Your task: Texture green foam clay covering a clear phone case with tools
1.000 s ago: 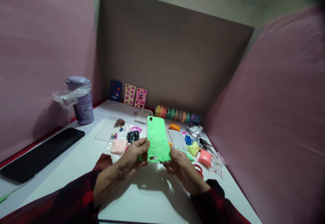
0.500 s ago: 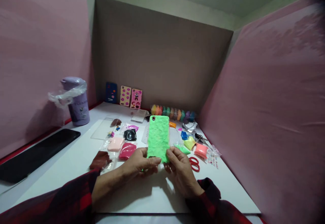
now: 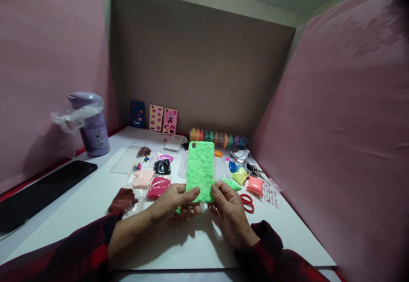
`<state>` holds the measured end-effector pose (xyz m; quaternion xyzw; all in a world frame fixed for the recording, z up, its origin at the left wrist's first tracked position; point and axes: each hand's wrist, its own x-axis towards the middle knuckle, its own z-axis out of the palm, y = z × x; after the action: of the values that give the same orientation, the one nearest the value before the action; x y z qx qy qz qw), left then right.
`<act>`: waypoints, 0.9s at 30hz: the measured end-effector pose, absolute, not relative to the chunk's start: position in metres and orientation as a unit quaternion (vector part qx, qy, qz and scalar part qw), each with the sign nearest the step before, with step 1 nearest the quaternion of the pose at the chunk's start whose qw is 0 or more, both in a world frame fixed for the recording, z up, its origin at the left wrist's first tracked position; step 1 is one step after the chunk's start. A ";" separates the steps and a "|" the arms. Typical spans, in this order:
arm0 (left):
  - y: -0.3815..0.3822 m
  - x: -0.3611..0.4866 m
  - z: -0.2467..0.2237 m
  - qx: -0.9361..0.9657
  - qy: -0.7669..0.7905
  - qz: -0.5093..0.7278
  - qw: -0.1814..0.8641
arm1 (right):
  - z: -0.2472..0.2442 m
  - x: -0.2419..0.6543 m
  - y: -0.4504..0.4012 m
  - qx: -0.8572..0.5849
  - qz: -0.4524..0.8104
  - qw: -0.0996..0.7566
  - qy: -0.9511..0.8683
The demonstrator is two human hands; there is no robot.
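A phone case [image 3: 200,169] covered in bumpy bright green clay is held upright above the white board, its camera hole at the top left. My left hand [image 3: 175,201] grips its lower left, thumb flat on the green face and fingers behind. A small bit of green clay shows by the fingers of that hand. At the lower right edge, my right hand [image 3: 228,209] pinches the case between thumb and fingers. Behind the right hand lie a packet of green clay [image 3: 231,184] and red-handled scissors [image 3: 247,203].
Left of the hands lie clay packets in brown [image 3: 123,200], crimson [image 3: 159,188], pale pink [image 3: 143,179] and black [image 3: 162,167]. Coral clay [image 3: 255,185] lies right. Decorated cases [image 3: 156,118] lean at the back wall. A purple tumbler [image 3: 94,128] and black phone [image 3: 44,194] stand and lie left.
The left thumb has shifted up and inward on the green face. Both hands still hold the case, which sits slightly higher in view; the whole view has shifted a little.
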<state>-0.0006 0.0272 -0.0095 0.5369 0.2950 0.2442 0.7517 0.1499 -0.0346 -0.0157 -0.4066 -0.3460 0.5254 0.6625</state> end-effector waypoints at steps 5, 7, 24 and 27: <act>0.027 0.001 -0.010 0.571 0.284 0.260 0.725 | -0.015 0.148 -0.036 -0.410 0.518 0.661 -0.356; 0.027 0.001 -0.010 0.571 0.285 0.262 0.724 | -0.016 0.147 -0.035 -0.413 0.515 0.663 -0.354; 0.024 0.003 -0.004 0.479 0.311 0.303 0.763 | -0.021 0.144 -0.023 -0.422 0.496 0.662 -0.371; 0.022 0.003 -0.002 0.466 0.321 0.295 0.770 | -0.023 0.145 -0.022 -0.421 0.495 0.659 -0.379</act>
<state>0.0029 0.0224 -0.0016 0.4664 0.3214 0.2945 0.7697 0.1451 -0.0225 -0.0229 -0.4210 -0.3789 0.4952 0.6588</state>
